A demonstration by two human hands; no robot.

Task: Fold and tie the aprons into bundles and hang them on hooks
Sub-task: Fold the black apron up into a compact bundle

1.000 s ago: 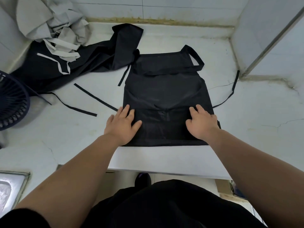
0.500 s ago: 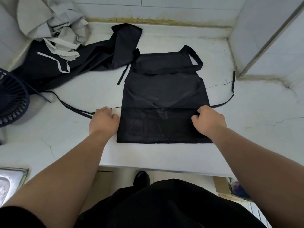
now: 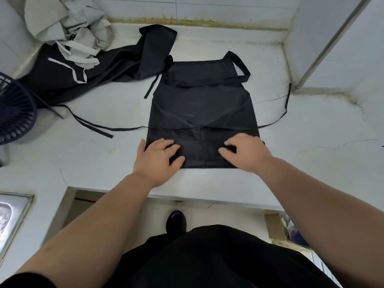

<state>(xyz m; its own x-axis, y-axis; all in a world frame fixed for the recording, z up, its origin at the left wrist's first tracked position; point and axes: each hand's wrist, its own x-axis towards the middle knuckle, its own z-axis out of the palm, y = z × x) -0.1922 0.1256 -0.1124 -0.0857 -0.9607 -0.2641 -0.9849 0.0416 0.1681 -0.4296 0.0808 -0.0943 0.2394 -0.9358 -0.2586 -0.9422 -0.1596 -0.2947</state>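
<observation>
Left hand (image 3: 158, 156) and right hand (image 3: 247, 152) have moved in from the ties (image 3: 124, 128); fingers now curl on the apron (image 3: 201, 100) hem by the tabletop (image 3: 311, 163) front edge, likely starting the roll

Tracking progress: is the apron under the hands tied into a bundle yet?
No, the apron lies spread flat on the counter, its ties trailing loose to both sides.
</observation>
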